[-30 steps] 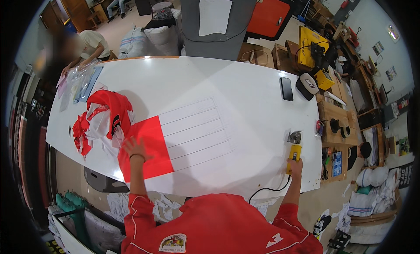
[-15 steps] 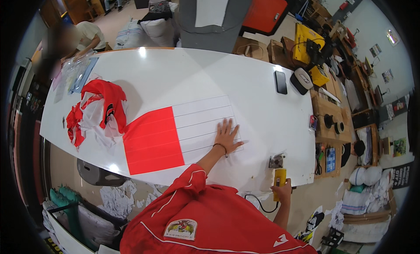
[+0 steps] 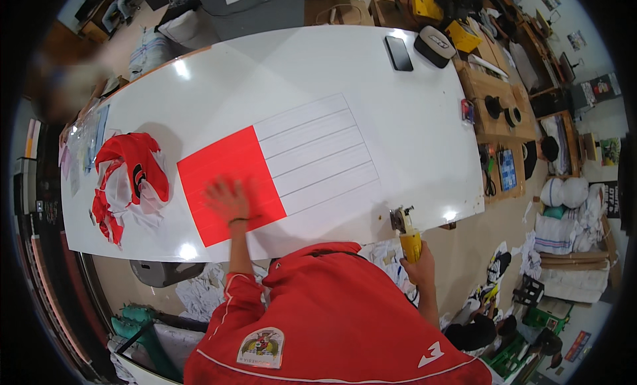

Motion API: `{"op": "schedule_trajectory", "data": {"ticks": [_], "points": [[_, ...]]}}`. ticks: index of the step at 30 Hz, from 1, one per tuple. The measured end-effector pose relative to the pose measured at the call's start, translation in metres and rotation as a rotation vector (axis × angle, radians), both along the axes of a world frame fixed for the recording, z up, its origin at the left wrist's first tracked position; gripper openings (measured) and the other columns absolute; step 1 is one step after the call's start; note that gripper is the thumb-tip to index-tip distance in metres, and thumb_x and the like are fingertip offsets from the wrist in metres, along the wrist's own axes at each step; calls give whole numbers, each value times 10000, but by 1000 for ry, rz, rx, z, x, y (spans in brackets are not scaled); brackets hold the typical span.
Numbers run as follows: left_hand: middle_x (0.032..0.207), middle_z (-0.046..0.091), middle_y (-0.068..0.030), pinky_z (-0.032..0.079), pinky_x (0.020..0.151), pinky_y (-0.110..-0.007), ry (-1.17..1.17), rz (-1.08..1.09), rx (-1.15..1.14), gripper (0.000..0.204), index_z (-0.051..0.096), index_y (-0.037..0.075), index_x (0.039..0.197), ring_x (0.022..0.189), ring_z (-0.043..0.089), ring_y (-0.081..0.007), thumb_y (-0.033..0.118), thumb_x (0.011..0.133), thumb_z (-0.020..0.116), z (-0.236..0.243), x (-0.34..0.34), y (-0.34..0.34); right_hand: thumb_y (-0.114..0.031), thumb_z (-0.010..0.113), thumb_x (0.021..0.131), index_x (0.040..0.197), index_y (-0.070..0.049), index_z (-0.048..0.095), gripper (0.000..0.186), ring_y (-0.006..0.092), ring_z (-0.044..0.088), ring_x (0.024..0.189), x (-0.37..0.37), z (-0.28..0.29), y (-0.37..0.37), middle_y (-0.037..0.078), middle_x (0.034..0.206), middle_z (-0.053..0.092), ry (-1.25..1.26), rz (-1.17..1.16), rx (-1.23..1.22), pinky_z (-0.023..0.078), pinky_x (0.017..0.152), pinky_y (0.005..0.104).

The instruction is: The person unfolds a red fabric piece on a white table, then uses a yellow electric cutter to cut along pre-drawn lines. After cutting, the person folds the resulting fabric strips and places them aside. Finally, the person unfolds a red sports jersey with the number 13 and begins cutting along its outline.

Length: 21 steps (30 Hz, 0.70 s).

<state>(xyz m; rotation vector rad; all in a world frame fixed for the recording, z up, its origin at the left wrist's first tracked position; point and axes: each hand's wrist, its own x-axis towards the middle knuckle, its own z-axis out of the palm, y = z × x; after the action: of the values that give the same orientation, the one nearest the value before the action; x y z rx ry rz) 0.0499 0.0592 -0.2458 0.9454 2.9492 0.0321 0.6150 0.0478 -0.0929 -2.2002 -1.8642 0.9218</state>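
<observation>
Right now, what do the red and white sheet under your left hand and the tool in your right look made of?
The red and white sheet looks like thin fabric, matte, lying flat with straight seam lines; it could be coated cloth. The tool seems to have a yellow plastic body and a grey metal head. The left hand is blurred; the right hand grips the tool.

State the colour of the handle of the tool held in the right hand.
Yellow handle, gripped by the right hand; head view.

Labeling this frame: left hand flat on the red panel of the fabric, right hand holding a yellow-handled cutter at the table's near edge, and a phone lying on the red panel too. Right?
Not quite. The head view shows the phone at the far side of the white table, beside a round tape roll, not on the red panel. The rest holds: left hand flat on the panel, right hand holding the yellow-handled cutter at the near edge.
</observation>
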Motion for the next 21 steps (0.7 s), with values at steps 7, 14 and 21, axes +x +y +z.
{"op": "schedule_trajectory", "data": {"ticks": [7, 14, 21], "points": [[1788, 155, -211, 143, 1288, -676, 6, -38, 168, 854, 279, 167, 1717, 1638, 137, -465, 693, 1065, 448, 5, -62, -49, -255, 857, 760, 1292, -33, 567, 645, 496, 707, 978, -13, -2, 21, 268, 1021, 725, -2, 80, -24, 564, 840, 559], [1774, 188, -217, 128, 1305, -641, -97, -116, 309, 838, 332, 135, 1693, 1638, 138, -451, 654, 1059, 512, 14, 9, -29, -388, 826, 845, 1263, -40, 567, 602, 519, 723, 910, -37, -2, 50, 291, 945, 741, -31, 94, -43, 571, 776, 577], [1756, 220, -234, 114, 1323, -605, -71, -191, 323, 827, 371, 94, 1668, 1640, 144, -424, 635, 1061, 520, 18, 30, -28, -394, 819, 853, 1202, -29, 575, 561, 514, 728, 927, -54, -2, 64, 297, 961, 747, -34, 108, -51, 573, 776, 568]]}}
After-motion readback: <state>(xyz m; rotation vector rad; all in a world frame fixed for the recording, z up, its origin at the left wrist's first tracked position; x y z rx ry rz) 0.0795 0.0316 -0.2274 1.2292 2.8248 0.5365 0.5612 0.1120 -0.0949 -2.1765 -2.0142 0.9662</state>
